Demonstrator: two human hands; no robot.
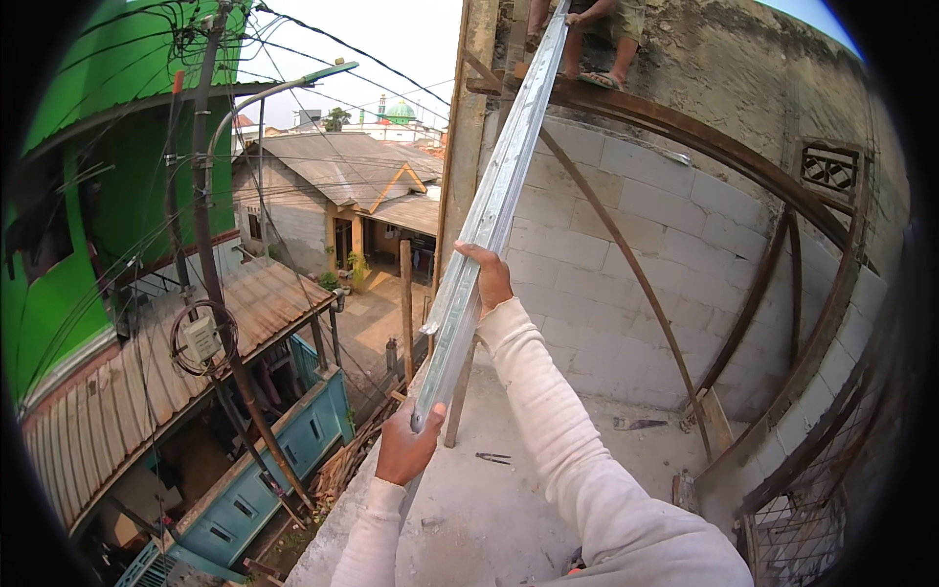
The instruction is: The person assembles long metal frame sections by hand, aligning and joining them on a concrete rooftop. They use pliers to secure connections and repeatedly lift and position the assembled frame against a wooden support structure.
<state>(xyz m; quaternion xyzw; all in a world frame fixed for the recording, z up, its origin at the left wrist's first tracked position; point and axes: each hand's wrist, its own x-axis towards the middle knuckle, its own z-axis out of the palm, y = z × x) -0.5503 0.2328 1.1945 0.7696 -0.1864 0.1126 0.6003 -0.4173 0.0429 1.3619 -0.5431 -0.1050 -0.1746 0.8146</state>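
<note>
Long silver metal channels (511,161), apparently stacked together, slope up and away from me. My left hand (409,445) is closed around their near, lower end. Farther up, my right hand (489,279) grips their right side with the thumb over the top. Both arms are in pale long sleeves. At the upper end, a person (611,39) on a raised wooden plank (675,117) has a hand (590,14) on the channels. The far tip runs out of view.
A pale block wall (626,210) stands to the right, with a diagonal pole (626,240) before it. Pliers (493,457) and a flat tool (641,424) lie on the concrete floor (469,519). Left, beyond the floor's edge, are a utility pole (202,196), wires and a lower metal roof (127,382).
</note>
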